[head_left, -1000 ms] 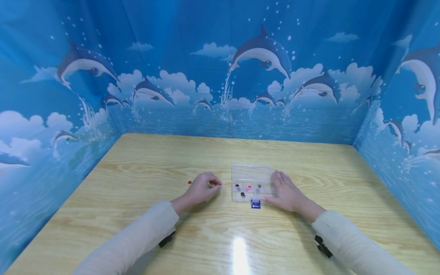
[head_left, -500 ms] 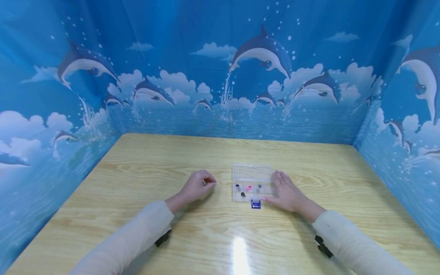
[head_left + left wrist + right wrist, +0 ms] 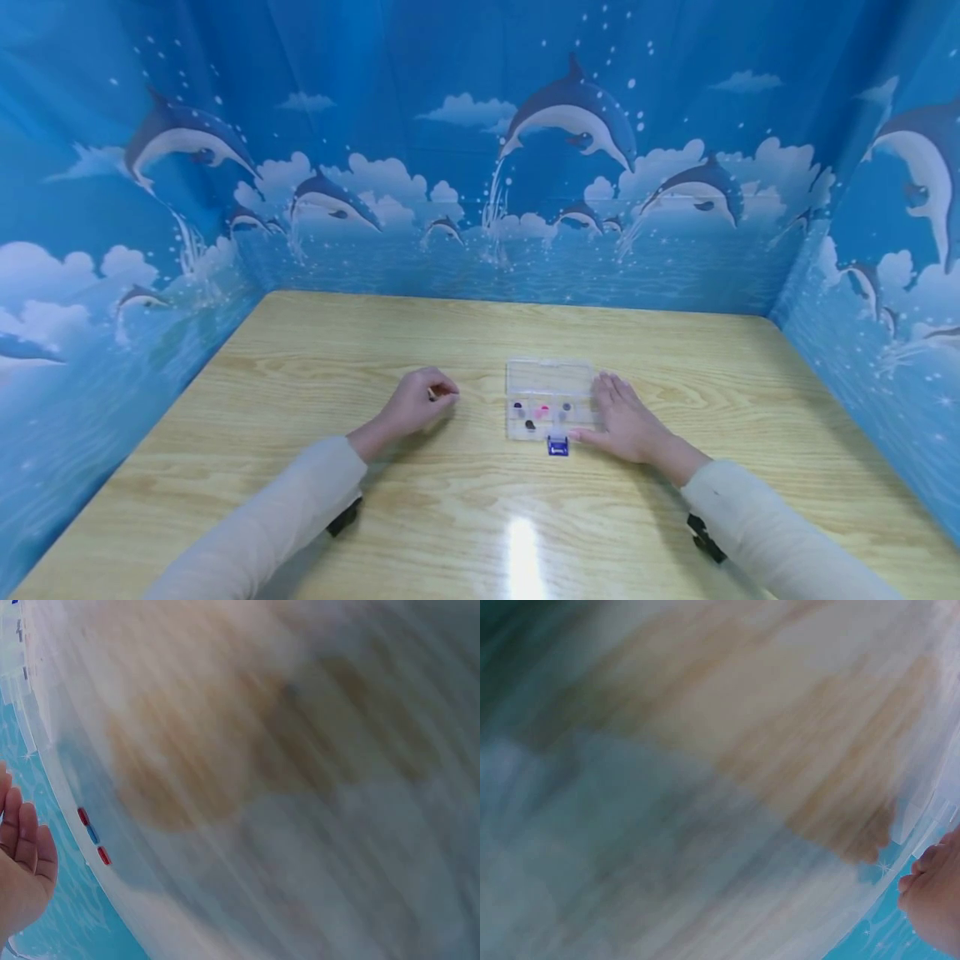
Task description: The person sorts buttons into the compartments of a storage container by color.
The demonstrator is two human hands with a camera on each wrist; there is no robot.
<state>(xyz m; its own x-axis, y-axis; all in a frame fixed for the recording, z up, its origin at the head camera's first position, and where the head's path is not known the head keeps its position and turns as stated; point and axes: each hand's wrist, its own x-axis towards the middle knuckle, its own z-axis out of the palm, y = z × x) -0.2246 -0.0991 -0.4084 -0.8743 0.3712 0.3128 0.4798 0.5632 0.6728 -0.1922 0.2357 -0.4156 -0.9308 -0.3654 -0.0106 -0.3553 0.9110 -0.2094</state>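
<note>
My left hand (image 3: 416, 402) is a short way left of a clear plastic box (image 3: 550, 375), its fingers bent loosely towards the thumb. Nothing shows between them. In the left wrist view, small flat pieces lie on the table past the fingers: a red piece (image 3: 82, 817), a blue piece (image 3: 93, 834) and another red piece (image 3: 103, 856). My left hand hides them from the head view. With fingers extended, my right hand (image 3: 626, 421) rests against the right side of the box, its thumb by the front edge. A blue latch (image 3: 558, 446) sticks out at the front.
Inside the box's divided front half are several small pieces, among them a pink piece (image 3: 543, 411), a black piece (image 3: 530, 425) and a grey piece (image 3: 566, 407). Beneath everything is a wood-grain table (image 3: 465, 517), with a dolphin-print curtain (image 3: 420, 150) around its back and sides.
My left hand has moved left, away from the box, covering the red piece that showed beside it a second ago. The right hand and box have stayed in place.
</note>
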